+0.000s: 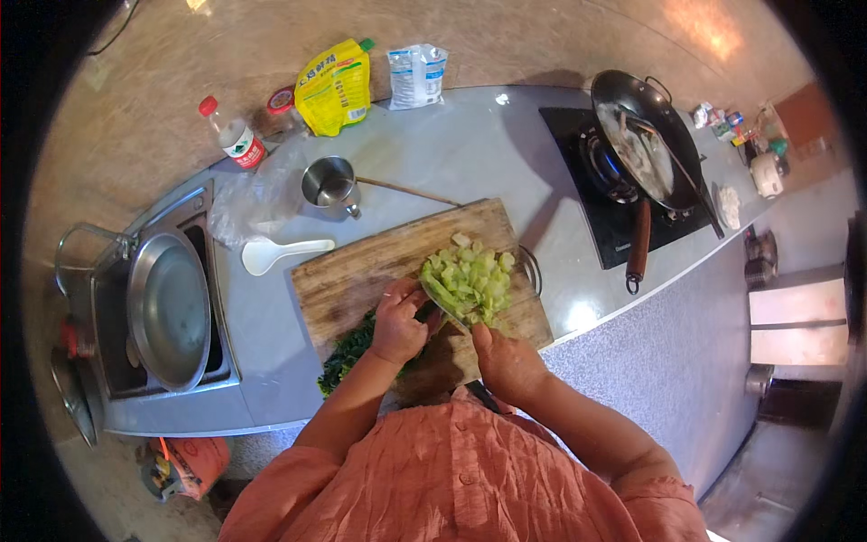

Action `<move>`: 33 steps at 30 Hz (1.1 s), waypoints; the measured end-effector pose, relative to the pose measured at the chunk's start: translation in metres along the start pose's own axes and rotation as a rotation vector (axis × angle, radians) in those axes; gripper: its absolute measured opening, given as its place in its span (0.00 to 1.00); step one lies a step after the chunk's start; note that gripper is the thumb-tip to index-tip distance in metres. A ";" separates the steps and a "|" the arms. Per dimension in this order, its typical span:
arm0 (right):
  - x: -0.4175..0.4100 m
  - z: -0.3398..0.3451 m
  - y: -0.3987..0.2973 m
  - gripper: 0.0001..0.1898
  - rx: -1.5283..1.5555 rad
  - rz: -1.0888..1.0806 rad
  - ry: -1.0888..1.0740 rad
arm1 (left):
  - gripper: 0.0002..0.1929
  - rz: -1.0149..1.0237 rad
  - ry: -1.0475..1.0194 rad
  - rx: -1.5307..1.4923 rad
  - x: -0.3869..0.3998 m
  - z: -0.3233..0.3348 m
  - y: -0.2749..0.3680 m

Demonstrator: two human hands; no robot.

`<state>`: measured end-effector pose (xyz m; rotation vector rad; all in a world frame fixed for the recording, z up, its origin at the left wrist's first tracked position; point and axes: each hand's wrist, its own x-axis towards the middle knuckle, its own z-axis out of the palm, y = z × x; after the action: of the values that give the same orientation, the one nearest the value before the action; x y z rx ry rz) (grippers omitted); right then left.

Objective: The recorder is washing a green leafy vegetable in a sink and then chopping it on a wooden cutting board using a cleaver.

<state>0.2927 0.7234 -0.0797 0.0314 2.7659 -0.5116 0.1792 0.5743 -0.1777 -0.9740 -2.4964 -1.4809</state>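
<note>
Pale green chopped vegetable pieces (471, 278) lie heaped on the right half of a worn wooden cutting board (372, 254). My right hand (508, 362) is closed around the handle of a kitchen knife (450, 317), whose blade runs along the near left side of the heap. Close to the blade's far end, my left hand (401, 325) is bent with its fingers curled; whether it grips anything is hidden. Dark green leaves (349, 356) lie on the board's near left part, partly under my left forearm.
A wok (650, 101) with food and a long-handled utensil in it sits on the stove (582, 176) at right. Behind the board are a metal cup (330, 183), white spoon (261, 257) and plastic bag (247, 203). A metal basin (169, 311) rests over the sink at left.
</note>
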 end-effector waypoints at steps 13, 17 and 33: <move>0.037 -0.005 -0.011 0.08 0.072 0.085 -0.165 | 0.14 0.034 -0.021 -0.040 0.013 -0.011 0.006; 0.093 0.012 -0.008 0.09 0.055 0.012 -0.023 | 0.13 0.026 -0.027 0.032 0.011 -0.007 0.003; -0.004 -0.003 0.002 0.11 -0.001 -0.007 -0.026 | 0.14 -0.013 -0.044 0.002 0.000 -0.011 0.002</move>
<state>0.2956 0.7264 -0.0761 0.0144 2.7418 -0.5096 0.1780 0.5664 -0.1705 -1.0026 -2.5384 -1.4758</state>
